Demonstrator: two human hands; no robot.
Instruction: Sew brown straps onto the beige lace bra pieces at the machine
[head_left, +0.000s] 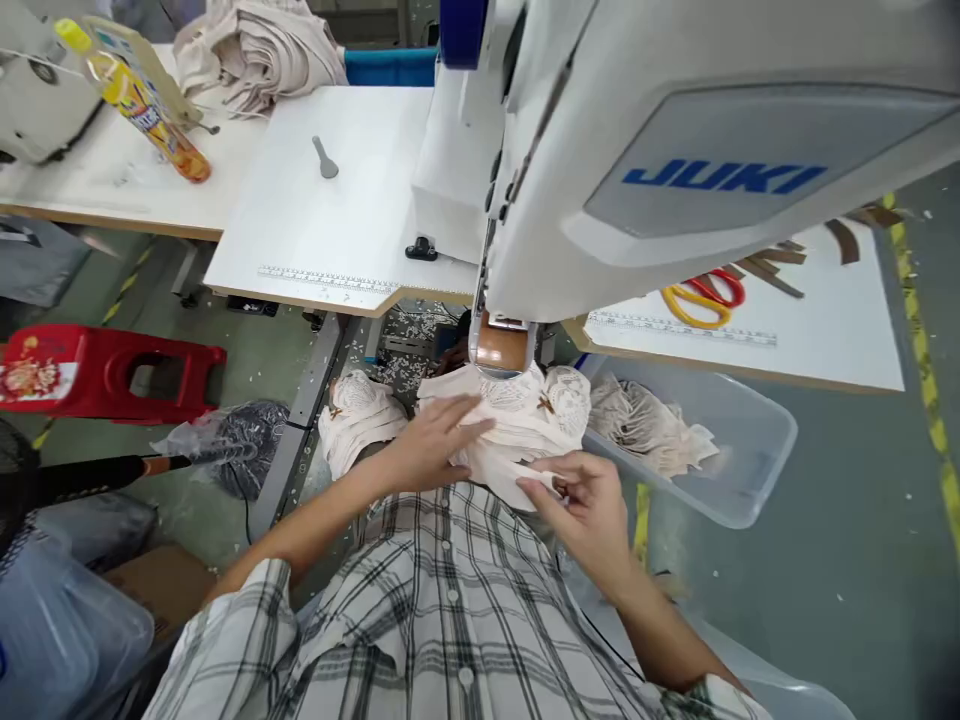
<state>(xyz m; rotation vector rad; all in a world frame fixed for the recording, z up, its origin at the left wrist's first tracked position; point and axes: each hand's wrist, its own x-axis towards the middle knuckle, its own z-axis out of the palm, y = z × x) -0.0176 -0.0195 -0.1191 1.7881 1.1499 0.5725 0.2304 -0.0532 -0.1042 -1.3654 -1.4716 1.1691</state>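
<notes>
Your right hand (596,510) has its thumb and index finger closed on the loose edge of the cream garment (525,430), the other fingers curled in behind. That pinch seems meant to draw the edge out and keep it apart from the folds above. Your left hand (431,448) grips nothing that shows: its fingers are spread, palm down, over the garment's left part, probably to stop the cloth sliding while the right hand handles the edge.

The garment lies across your lap, between your hands. Its lower flap (506,475) reaches to your right fingertips; its gathered body runs beneath and beyond your left fingers, and a lace cup (568,400) sits above your right hand. Holding it this low leaves both hands free of the machine's rounded end (501,348), just beyond the cloth. Another lace-trimmed bundle (364,420) lies to the left of your left hand; whether it joins the garment under your wrist, you cannot tell.

Farther out, a clear bin (754,480) holding cream pieces (652,425) stands to the right, apparently within easy reach. Yellow- and red-handled scissors (697,308) lie on the white tabletop (847,330) above it.
</notes>
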